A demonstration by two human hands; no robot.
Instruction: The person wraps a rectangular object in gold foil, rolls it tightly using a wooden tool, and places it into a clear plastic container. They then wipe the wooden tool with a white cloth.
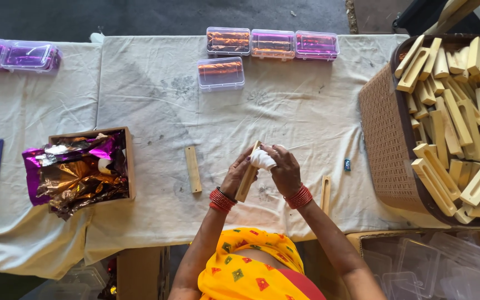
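left hand (237,173) holds a wooden piece (248,179) upright while right hand (285,169) presses a white cloth (262,159) on its top.

A pale wooden block (246,180), long and narrow, is held tilted above the cloth-covered worktop, its lower end toward the person and its upper end leaning away. The left hand (235,176) grips its lower part. A small white cloth wad (262,159), crumpled, sits against the block's upper end, pinched by the right hand (285,169).

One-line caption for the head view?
Both hands, left hand and right hand, rub a wooden piece with white cloth over a cloth-covered table.
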